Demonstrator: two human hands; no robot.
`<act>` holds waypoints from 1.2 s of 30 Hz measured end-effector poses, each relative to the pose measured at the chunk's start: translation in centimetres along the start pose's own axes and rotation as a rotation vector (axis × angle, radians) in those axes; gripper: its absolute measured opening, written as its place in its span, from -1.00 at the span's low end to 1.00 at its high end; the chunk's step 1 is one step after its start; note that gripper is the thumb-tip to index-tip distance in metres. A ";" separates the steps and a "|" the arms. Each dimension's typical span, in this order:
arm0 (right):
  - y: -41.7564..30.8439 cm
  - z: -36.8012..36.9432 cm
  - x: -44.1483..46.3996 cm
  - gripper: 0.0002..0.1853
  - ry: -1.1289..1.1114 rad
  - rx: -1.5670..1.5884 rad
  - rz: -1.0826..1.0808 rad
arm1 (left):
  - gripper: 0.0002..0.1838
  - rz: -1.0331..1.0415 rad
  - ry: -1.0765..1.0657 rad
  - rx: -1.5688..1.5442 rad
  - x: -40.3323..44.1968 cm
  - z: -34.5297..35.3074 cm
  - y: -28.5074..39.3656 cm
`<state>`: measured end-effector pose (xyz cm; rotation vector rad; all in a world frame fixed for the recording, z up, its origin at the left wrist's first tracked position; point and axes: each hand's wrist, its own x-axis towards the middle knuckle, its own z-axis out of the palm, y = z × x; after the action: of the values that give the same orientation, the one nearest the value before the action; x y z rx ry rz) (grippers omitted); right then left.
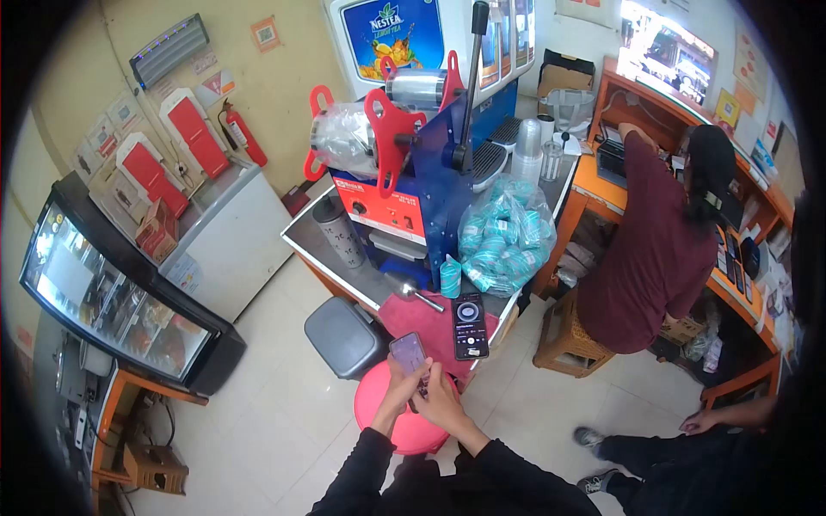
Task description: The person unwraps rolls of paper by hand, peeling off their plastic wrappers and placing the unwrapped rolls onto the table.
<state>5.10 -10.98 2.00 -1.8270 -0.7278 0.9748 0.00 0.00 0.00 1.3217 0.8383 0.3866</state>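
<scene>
A phone [408,351] with a lit screen is held low in front of me, above a round pink surface [372,404]. My left hand [397,394] grips its lower left side. My right hand [441,402] closes around the lower right, thumb near the screen. Something small and dark shows between the hands; I cannot make out what it is. Just beyond them, a second phone [470,328] with a dark screen lies partly on a pink cloth [422,320] at the counter's edge. A metal scoop [415,293] rests beside the cloth.
A red and blue cup-sealing machine [379,206] stands on the counter, with a tumbler [338,232] and a bag of teal-wrapped packs [508,236] beside it. A grey bin [344,337] is at left. A person [645,249] sits at right; another person's legs [662,460] are near.
</scene>
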 end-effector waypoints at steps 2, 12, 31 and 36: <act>0.1 0.6 0.5 -0.04 0.013 0.113 -0.007 | -0.05 0.012 -0.069 0.056 2.4 -1.0 -1.2; 4.8 9.9 -2.9 -0.02 0.499 -0.059 0.005 | 0.15 0.267 -0.124 1.160 8.8 -1.1 1.9; 6.5 11.8 -10.3 -0.17 0.629 -0.261 0.138 | -0.05 0.589 0.445 0.944 8.0 3.8 -1.3; 9.1 9.8 -12.6 -0.31 0.694 -0.221 0.233 | -0.66 1.142 0.041 0.807 9.7 4.6 2.4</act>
<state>-9.06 -20.39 -4.99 -2.2891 -0.1971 0.3438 10.21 4.00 -0.73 2.5101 0.1489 1.0221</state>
